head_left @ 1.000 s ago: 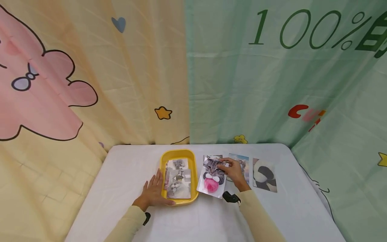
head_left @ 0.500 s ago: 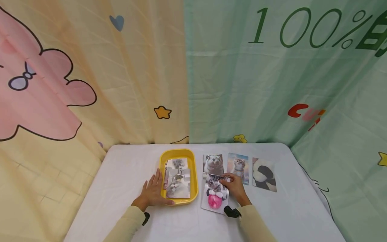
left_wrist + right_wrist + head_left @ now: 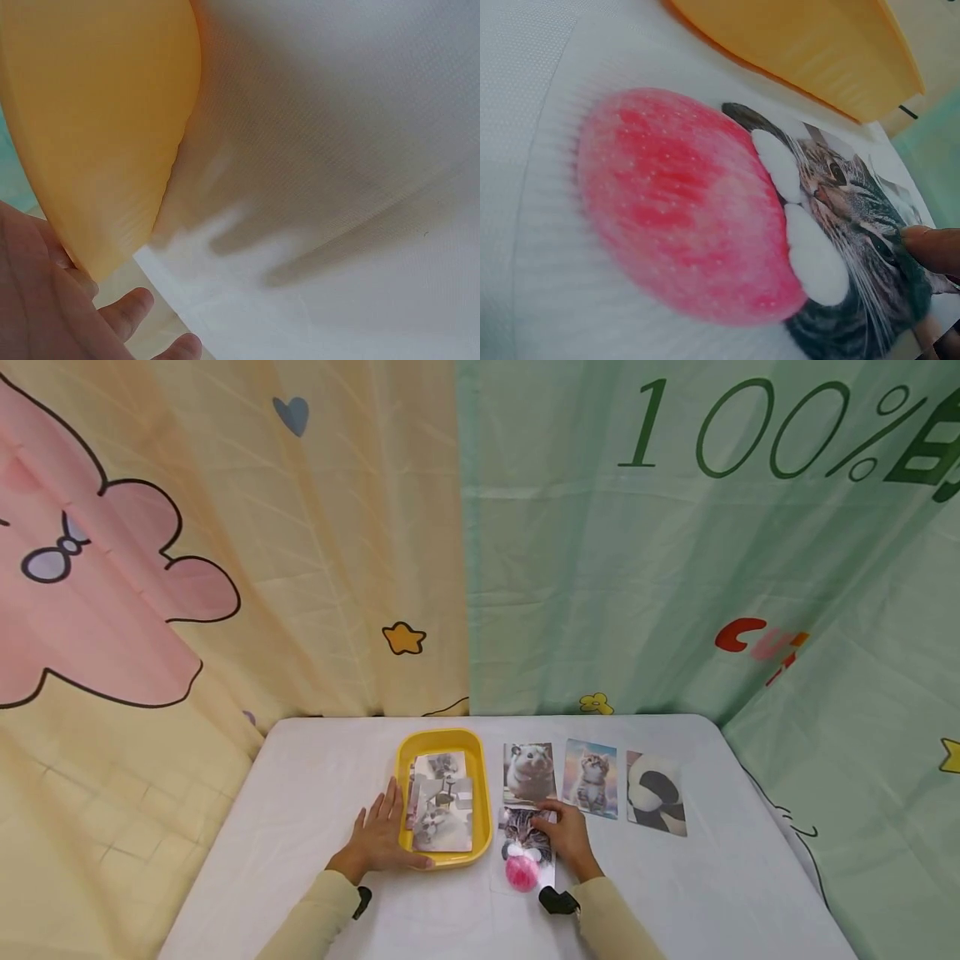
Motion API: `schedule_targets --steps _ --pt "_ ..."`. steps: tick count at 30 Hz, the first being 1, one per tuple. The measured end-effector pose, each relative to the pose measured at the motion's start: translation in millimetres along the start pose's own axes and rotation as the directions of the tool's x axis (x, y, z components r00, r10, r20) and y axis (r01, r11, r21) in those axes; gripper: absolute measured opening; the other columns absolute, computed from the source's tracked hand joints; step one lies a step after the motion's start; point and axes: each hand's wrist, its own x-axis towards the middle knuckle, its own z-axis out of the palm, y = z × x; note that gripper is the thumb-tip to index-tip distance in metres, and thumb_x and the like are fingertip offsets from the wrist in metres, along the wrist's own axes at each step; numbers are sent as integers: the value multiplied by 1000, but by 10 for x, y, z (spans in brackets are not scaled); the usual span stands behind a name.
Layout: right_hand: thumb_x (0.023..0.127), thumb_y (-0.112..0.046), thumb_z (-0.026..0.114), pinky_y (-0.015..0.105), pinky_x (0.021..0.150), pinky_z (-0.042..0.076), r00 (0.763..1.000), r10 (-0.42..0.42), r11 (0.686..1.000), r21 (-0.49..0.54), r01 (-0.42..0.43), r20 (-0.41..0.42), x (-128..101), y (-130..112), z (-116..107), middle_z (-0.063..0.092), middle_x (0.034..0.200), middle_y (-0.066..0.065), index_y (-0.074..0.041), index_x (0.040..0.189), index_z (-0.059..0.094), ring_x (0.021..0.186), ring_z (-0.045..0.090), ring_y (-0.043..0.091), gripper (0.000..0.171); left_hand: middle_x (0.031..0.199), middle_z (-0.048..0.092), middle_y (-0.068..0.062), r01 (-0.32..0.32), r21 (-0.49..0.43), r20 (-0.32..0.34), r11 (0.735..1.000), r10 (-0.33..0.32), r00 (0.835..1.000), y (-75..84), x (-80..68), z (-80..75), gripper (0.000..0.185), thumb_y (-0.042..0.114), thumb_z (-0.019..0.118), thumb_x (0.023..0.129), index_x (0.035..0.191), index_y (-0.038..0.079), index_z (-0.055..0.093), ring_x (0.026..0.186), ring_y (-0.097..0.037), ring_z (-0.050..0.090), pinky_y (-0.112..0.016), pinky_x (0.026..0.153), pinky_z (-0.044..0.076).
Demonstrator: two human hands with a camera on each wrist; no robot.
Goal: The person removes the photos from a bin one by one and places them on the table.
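In the head view, my right hand (image 3: 570,839) is at the upper right of a photo card (image 3: 519,870) showing a tabby cat with a pink ball. It pinches the card near its top edge, and in the right wrist view a fingertip (image 3: 934,247) lies on the cat picture (image 3: 840,195). The card lies low over the table, just below a hamster card (image 3: 528,770). My left hand (image 3: 380,837) rests with spread, straight fingers along the left side of a yellow tray (image 3: 483,827). Inside the tray are several picture cards (image 3: 442,827), partly overlapping.
Right of the hamster card lie a kitten card (image 3: 591,777) and a panda card (image 3: 656,793), in a row across the white-covered table (image 3: 735,877). Printed curtains (image 3: 540,610) hang behind the table and at both sides.
My right hand has brought the cat card from over the hamster card toward the front, then slightly left, uncovering the hamster and kitten cards. The left hand stays on the tray.
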Motion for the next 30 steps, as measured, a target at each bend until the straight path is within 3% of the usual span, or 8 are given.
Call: schedule_targets --steps 4,6,10,21,30 --pt "80 -7 77 33 63 47 999 -8 1000 -17 8 -37 -27 -54 -24 69 103 17 1 101 72 74 58 27 23 161 -6 -18 2 5 -6 1000 -2 1000 -9 15 9 145 68 81 55 152 -4 2 145 -41 8 -61 113 5" --pt "80 -6 77 38 74 53 998 -25 1000 -20 24 -55 -38 -88 -41 69 102 17 2 102 71 86 63 30 24 161 -6 -18 4 5 -7 1000 -4 1000 -11 19 13 145 68 81 54 152 -4 1 145 -41 8 -61 113 5" --pt "81 -3 75 49 88 51 996 -53 998 13 54 -68 -27 -174 -67 65 107 21 5 106 69 103 62 40 27 161 -6 -18 3 3 -8 1000 -3 1000 -11 17 12 145 68 81 54 152 -4 1 145 -41 9 -62 113 5" --pt "85 -6 72 45 86 53 992 -115 985 131 108 43 228 -611 77 68 109 16 1 111 69 103 62 35 27 160 -6 -18 -4 2 -8 1000 4 1000 -10 8 1 144 67 82 55 152 -5 2 145 -41 8 -62 113 6" --pt "87 -8 71 47 91 50 964 -216 973 119 199 152 376 -977 349 68 109 13 -1 111 69 103 62 33 25 160 -4 -19 -9 11 -11 1000 9 1000 -10 7 8 143 66 81 56 152 -5 3 144 -41 10 -62 113 7"
